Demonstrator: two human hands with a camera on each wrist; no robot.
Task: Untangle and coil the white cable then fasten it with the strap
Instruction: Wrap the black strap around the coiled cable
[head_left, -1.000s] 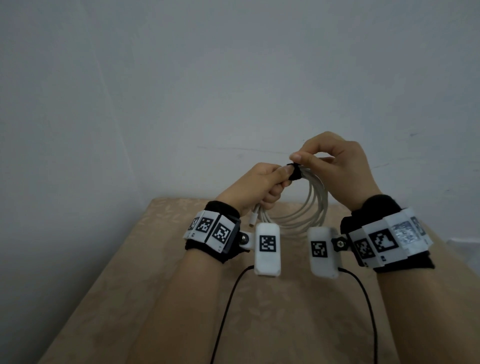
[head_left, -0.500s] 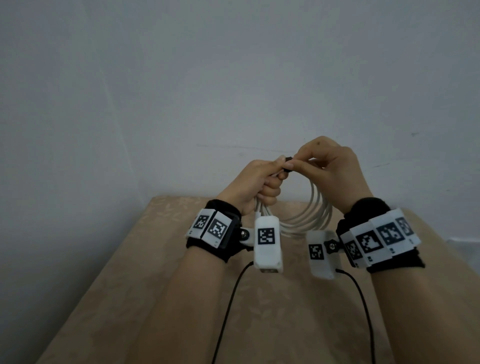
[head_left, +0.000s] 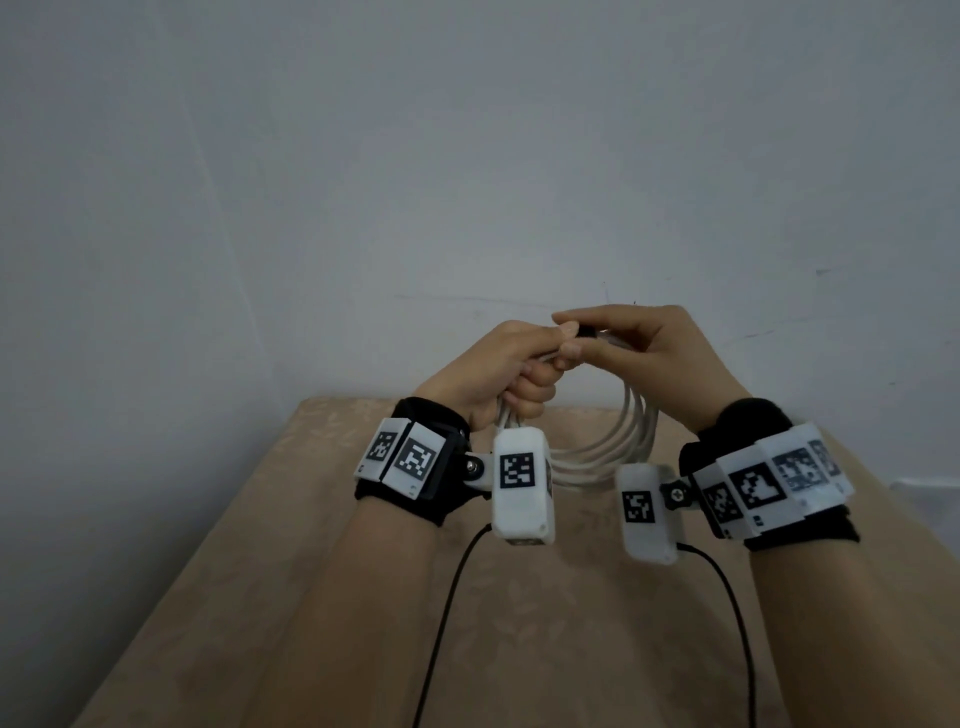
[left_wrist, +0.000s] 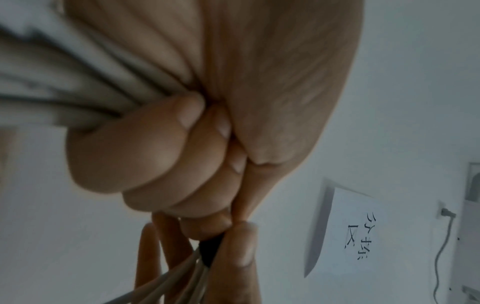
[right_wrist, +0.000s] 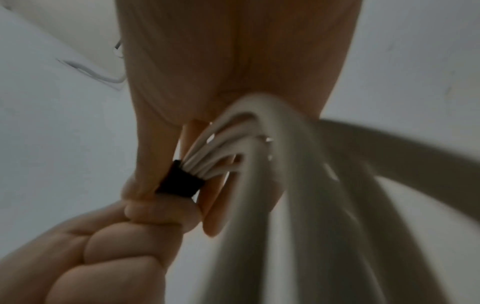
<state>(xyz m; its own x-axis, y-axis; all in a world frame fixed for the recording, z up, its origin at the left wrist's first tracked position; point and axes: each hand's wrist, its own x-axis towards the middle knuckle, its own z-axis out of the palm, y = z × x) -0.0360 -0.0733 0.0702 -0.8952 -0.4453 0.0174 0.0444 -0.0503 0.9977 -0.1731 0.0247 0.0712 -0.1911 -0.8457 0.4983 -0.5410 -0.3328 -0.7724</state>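
The white cable (head_left: 618, 441) hangs as a coil of several loops above the table, between both hands. My left hand (head_left: 511, 366) is a fist round the bundled loops (left_wrist: 78, 96) at the coil's top left. A black strap (head_left: 588, 331) wraps the bundle just right of that fist; it shows as a dark band (right_wrist: 180, 181) round the strands (right_wrist: 221, 158). My right hand (head_left: 631, 345) pinches the strap (left_wrist: 209, 252) between thumb and forefinger, touching the left hand's fingers. The cable's plugs are hidden.
A beige patterned tabletop (head_left: 519, 623) lies below the hands, against a plain grey wall (head_left: 467, 182). Two black leads (head_left: 447, 597) run down from the white wrist cameras (head_left: 522, 486) toward me. A paper sign (left_wrist: 345, 232) with writing hangs on a side wall.
Both hands have shifted slightly left and the coil has swung with them. The right hand's fingers have flattened over the strap, which now shows less than a second ago.
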